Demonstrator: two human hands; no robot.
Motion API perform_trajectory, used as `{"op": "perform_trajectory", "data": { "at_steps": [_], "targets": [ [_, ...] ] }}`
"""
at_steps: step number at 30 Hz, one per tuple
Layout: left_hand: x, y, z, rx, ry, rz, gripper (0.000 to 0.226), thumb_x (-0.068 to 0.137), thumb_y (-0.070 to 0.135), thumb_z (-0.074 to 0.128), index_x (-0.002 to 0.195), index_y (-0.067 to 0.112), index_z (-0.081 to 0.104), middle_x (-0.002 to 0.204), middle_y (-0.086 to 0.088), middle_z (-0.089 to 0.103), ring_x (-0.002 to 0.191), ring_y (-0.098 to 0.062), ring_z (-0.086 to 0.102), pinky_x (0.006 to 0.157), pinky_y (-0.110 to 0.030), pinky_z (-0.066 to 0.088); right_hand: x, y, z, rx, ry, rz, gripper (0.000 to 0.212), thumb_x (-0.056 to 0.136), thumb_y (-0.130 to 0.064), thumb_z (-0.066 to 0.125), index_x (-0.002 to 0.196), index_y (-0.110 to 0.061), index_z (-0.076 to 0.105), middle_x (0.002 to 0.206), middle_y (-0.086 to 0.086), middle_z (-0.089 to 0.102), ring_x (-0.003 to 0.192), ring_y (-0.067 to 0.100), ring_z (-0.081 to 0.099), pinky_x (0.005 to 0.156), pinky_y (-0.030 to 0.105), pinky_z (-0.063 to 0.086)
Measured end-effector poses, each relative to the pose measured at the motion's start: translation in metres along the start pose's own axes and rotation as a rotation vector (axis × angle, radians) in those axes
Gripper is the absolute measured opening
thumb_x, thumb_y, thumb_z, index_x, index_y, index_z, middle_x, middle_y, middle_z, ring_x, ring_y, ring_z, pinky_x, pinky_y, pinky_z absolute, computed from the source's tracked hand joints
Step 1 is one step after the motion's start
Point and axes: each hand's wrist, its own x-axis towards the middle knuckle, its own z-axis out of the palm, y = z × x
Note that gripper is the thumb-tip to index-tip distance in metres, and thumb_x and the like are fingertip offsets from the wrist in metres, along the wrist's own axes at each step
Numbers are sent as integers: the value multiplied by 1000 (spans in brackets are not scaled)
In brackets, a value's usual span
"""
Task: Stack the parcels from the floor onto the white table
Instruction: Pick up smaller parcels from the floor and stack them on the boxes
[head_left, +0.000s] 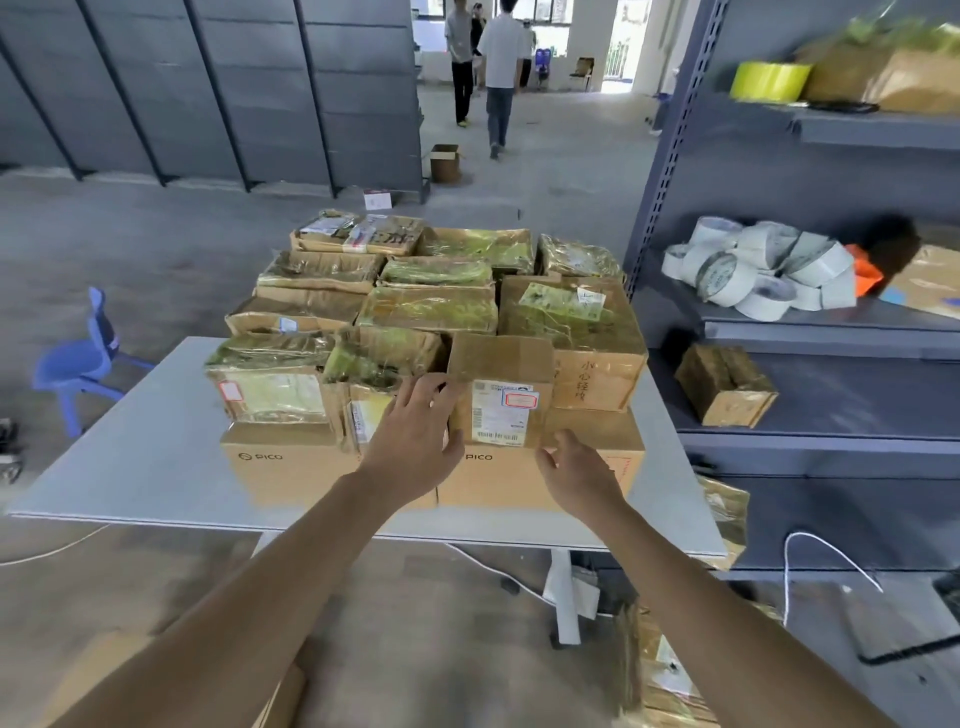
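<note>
At frame centre, the labelled parcel sat on PICO boxes atop the white table. The left hand, fingers spread, rested against the parcel's left edge. The right hand, loosely curled and holding nothing, hovered just below the parcel's lower right corner. Taped parcels crowded behind, and shelving with tape rolls stood at right.

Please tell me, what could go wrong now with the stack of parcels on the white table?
1. The labelled box stands upright near the front edge of the PICO box. A careless nudge from the left hand or right hand might tip it forward.
2. The taped parcels on the left lie unevenly, so one could slide.
3. The white cable and the floor parcel could trip the person.
</note>
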Motion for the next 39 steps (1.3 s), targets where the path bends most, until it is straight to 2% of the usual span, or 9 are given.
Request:
{"op": "perform_trajectory", "data": {
  "at_steps": [5,13,18,21,24,27,31,37,39],
  "targets": [
    [-33,-10,-16,45,-5,-24,52,89,26,55,139,19,40,145,-5,32,135,-25,28,104,-42,36,-26,-23,9,17,-40,-26,42,100,-37,42,135,-14,44,117,10,67,111,31,59,85,37,46],
    [-124,-70,-64,8,-33,-107,54,88,24,56,140,18,39,141,-8,36,134,-26,30,106,-42,36,-95,-108,57,65,-105,-99,40,101,-38,41,135,-17,45,116,10,66,97,29,62,86,41,50],
    [-212,-140,-102,-101,-18,-244,55,87,23,60,139,17,43,142,-7,39,134,-28,30,105,-44,38,-154,-187,123,80,-160,-135,39,101,-37,42,133,-16,47,111,11,66,96,28,60,82,38,49],
    [-264,-187,-120,-152,-10,-306,53,84,19,61,134,15,48,137,-10,44,131,-29,34,106,-43,35,-185,-233,167,53,-233,-184,36,101,-32,43,131,-12,48,103,14,65,92,29,59,70,32,38],
    [-310,-232,-135,-155,-15,-396,48,81,17,61,128,11,53,129,-14,51,125,-33,43,104,-36,31,-208,-279,209,16,-284,-248,32,101,-26,42,123,-4,53,117,17,62,109,35,57,78,34,41],
    [-347,-276,-142,-166,-12,-519,45,81,17,62,125,12,55,126,-14,52,121,-35,45,100,-35,30,-219,-314,248,-12,-339,-322,22,100,-26,45,107,-8,56,112,17,63,106,35,58,77,36,42],
    [-383,-329,-142,-211,-68,-716,47,86,23,59,132,21,49,137,-10,43,127,-32,39,103,-39,33,-215,-346,299,-37,-458,-303,40,100,-36,44,134,-16,48,125,9,61,113,29,57,90,35,46],
    [-415,-403,-123,-191,-152,-901,47,87,21,61,132,16,49,136,-14,43,123,-34,43,99,-40,37,-175,-389,384,-48,-616,-313,42,99,-40,44,135,-18,46,125,8,60,111,27,57,90,35,46],
    [-421,-430,-112,-208,-185,-967,47,87,22,62,132,15,49,135,-15,44,123,-34,44,100,-39,37,-162,-397,416,-51,-684,-291,44,98,-43,41,137,-21,43,124,6,61,108,25,58,94,41,48]
  ]
}}
